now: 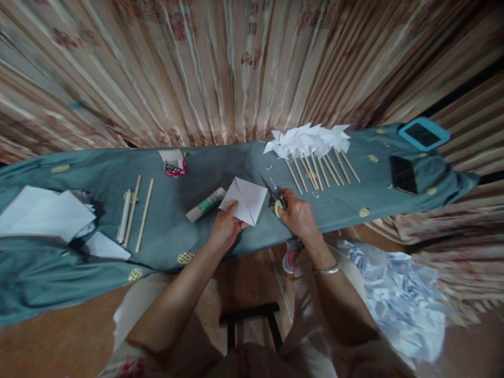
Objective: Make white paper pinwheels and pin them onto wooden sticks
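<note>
A square of white paper (pixel 248 197) with a crease or cut line across it is pinched in my left hand (pixel 227 227), thumb on top. Around the green-handled scissors (pixel 279 203) my right hand (pixel 300 214) is closed; their blades are spread and point away from me, just right of the paper. A glue stick (pixel 206 205) with a green and white label lies left of the paper, close to its edge. Beyond my right hand, several white paper pinwheels (pixel 309 140) on wooden sticks (pixel 318 172) lie in a row.
Left on the green cloth (pixel 165 220) are a paper stack (pixel 43 212), loose wooden sticks (pixel 144 215), a white rod (pixel 124 215) and a small red box (pixel 175 167) of metal bits. At right lie a black phone (pixel 403 175) and a blue-framed device (pixel 424 134). A bag (pixel 401 299) is below.
</note>
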`<state>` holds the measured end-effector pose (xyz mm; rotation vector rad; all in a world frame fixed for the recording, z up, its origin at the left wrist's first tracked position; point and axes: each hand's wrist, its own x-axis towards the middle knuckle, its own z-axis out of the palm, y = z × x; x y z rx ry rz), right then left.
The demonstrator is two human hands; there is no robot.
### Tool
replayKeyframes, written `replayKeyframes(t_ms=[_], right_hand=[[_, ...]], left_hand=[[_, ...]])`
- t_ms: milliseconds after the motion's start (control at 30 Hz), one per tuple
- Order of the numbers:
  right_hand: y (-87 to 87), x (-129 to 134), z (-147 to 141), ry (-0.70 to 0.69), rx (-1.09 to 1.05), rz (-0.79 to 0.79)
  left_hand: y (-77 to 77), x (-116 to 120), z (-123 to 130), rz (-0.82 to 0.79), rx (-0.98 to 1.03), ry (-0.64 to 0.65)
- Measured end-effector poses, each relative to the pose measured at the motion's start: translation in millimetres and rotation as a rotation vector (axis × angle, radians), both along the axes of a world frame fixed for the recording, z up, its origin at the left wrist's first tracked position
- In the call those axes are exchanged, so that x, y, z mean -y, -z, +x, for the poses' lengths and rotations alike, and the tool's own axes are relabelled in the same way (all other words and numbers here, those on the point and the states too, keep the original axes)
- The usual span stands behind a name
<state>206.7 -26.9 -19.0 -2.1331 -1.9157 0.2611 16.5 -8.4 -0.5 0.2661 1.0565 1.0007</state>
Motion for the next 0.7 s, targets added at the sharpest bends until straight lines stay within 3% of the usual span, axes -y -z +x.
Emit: replayKeyframes(t_ms=[333, 567, 700], right_hand=[[0.1, -14.8, 0.1, 0.019, 0.042, 0.020], [-7.4, -17.0, -9.6, 0.087, 0.084, -0.057], [-13.7, -17.0, -14.5, 0.113, 0.115, -0.093]], left_hand=[[7.6, 4.6, 2.8, -0.017, 0.081, 0.091], [3.4, 9.2, 2.6, -0.122, 0.196, 0.076], [2.2, 16.4, 3.4, -0.146, 0.225, 0.132]])
